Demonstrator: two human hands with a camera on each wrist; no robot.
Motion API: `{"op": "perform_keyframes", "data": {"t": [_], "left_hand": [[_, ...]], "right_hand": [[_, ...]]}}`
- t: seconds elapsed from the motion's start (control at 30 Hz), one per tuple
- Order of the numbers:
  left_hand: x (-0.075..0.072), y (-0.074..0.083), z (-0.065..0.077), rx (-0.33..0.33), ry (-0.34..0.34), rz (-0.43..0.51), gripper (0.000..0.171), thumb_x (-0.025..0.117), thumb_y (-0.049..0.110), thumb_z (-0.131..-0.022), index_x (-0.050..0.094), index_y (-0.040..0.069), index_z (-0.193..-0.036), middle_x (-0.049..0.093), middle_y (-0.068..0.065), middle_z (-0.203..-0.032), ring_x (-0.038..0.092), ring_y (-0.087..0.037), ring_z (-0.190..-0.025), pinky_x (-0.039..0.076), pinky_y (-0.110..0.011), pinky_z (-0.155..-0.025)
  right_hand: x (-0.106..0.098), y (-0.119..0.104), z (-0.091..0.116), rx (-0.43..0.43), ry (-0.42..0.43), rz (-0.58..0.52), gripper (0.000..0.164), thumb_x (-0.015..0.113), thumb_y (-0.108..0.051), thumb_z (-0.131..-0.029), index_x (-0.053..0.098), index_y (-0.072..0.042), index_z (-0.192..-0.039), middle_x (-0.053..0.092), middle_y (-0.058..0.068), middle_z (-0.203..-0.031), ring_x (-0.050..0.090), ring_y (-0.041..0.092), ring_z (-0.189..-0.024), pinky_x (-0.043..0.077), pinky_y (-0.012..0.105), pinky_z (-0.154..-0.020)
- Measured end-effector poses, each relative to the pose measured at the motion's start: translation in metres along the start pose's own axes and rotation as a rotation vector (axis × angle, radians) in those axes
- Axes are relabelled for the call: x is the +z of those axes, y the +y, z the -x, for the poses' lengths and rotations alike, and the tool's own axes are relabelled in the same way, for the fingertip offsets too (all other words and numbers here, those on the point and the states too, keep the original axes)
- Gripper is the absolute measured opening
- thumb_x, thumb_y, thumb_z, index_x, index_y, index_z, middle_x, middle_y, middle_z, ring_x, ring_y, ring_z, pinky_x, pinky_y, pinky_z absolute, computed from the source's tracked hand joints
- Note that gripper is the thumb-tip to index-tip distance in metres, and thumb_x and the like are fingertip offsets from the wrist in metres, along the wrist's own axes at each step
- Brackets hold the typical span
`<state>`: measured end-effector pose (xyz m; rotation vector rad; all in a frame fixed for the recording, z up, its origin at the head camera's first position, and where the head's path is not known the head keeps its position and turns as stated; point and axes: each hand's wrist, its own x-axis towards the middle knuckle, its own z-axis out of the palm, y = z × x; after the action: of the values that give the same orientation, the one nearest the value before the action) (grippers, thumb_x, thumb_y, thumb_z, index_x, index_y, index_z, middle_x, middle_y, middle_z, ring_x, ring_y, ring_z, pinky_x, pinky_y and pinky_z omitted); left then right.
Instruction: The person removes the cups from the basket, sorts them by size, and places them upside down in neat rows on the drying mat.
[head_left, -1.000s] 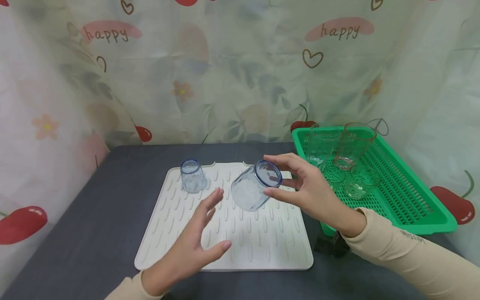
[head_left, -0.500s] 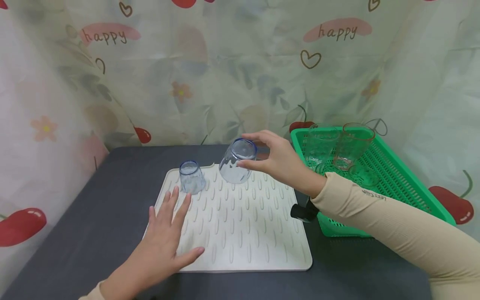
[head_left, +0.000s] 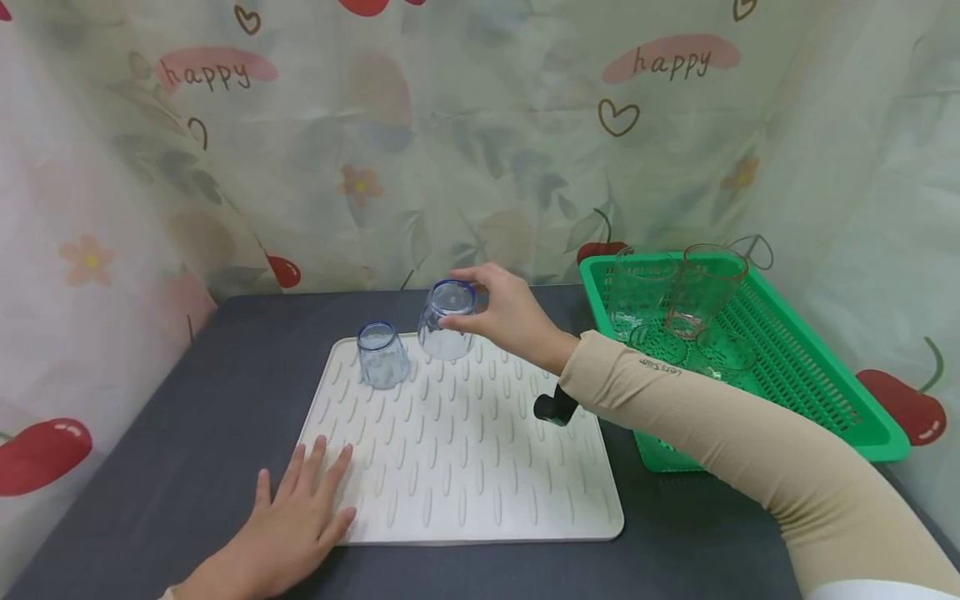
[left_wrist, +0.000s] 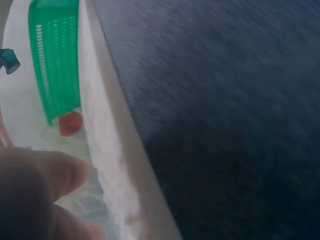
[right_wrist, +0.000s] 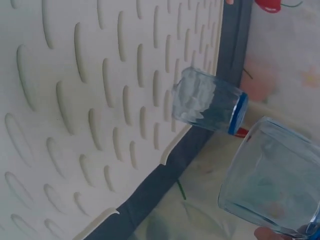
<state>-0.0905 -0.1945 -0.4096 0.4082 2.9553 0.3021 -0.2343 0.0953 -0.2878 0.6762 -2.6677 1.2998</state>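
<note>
My right hand (head_left: 513,312) pinches a clear drinking glass (head_left: 444,340) near its blue-ringed upper end. The glass is close over the back edge of the white ribbed drying mat (head_left: 480,475), blue ring up. Just left of it, a similar blue-ringed glass (head_left: 385,367) stands on the mat, its ringed end also up. In the right wrist view the held glass (right_wrist: 272,175) is large at the lower right, with the standing glass (right_wrist: 205,100) behind. My left hand (head_left: 288,529), fingers spread, holds nothing and lies at the mat's front left edge.
A green plastic basket (head_left: 885,442) sits to the right, partly behind my right sleeve (head_left: 697,417). Inside are several clear glasses, one tall with a reddish rim (head_left: 705,287). A printed curtain (head_left: 480,167) hangs behind the dark table (head_left: 187,433).
My right hand has carried the glass leftward and back, from mid-mat to beside the standing glass, and the glass is more upright. My left hand has drawn back down-left to the mat's edge, fingers spread.
</note>
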Motion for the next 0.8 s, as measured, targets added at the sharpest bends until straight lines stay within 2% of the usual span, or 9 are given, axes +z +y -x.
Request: {"op": "perform_keyframes", "data": {"t": [0.07,0.13,0.3,0.37,0.6,0.8], "left_hand": [[0.002,-0.006,-0.002,-0.021,-0.069,0.033,0.073,0.047,0.052,-0.097,0.024,0.014,-0.154,0.008,-0.025,-0.160,0.004,-0.050,-0.144,0.003,-0.078,-0.100],[0.005,-0.010,-0.003,-0.017,-0.099,0.056,0.075,0.046,0.055,-0.097,0.023,0.013,-0.154,0.007,-0.026,-0.160,0.003,-0.050,-0.144,0.002,-0.078,-0.100],[0.014,-0.018,-0.005,0.019,-0.084,0.087,0.078,0.048,0.057,-0.095,0.025,0.011,-0.154,0.008,-0.029,-0.158,0.006,-0.051,-0.144,0.006,-0.076,-0.103],[0.015,-0.019,-0.006,0.021,-0.094,0.099,0.080,0.048,0.058,-0.094,0.024,0.012,-0.154,0.007,-0.029,-0.158,0.004,-0.050,-0.144,0.004,-0.075,-0.103],[0.008,-0.014,-0.009,-0.001,-0.168,0.068,0.083,0.049,0.059,-0.092,0.023,0.011,-0.154,0.006,-0.030,-0.158,0.003,-0.052,-0.144,0.005,-0.077,-0.103],[0.008,-0.014,-0.011,-0.013,-0.192,0.052,0.084,0.049,0.060,-0.092,0.022,0.011,-0.154,0.004,-0.030,-0.158,0.003,-0.052,-0.144,0.005,-0.077,-0.103]], "right_hand": [[0.004,0.005,-0.003,0.034,0.012,-0.006,0.061,0.080,-0.025,-0.081,0.056,-0.009,-0.134,0.055,0.006,-0.129,0.054,0.023,-0.121,0.049,0.035,-0.097],[0.008,0.010,-0.006,0.070,0.020,-0.011,0.062,0.080,-0.026,-0.081,0.055,-0.009,-0.135,0.054,0.005,-0.129,0.054,0.023,-0.121,0.049,0.036,-0.096],[0.019,0.020,-0.014,0.111,0.033,-0.028,0.064,0.079,-0.028,-0.081,0.054,-0.012,-0.137,0.055,0.006,-0.128,0.053,0.023,-0.119,0.049,0.036,-0.093],[0.024,0.023,-0.017,0.116,0.044,-0.036,0.064,0.080,-0.029,-0.081,0.054,-0.013,-0.137,0.055,0.006,-0.128,0.053,0.023,-0.119,0.050,0.035,-0.092],[0.041,0.028,-0.027,0.149,0.069,-0.060,0.063,0.082,-0.026,-0.079,0.057,-0.010,-0.134,0.055,0.008,-0.133,0.054,0.023,-0.117,0.048,0.035,-0.094],[0.059,0.037,-0.034,0.175,0.064,0.002,0.065,0.083,-0.027,-0.077,0.058,-0.006,-0.133,0.056,0.012,-0.131,0.055,0.026,-0.118,0.046,0.036,-0.098]]}}
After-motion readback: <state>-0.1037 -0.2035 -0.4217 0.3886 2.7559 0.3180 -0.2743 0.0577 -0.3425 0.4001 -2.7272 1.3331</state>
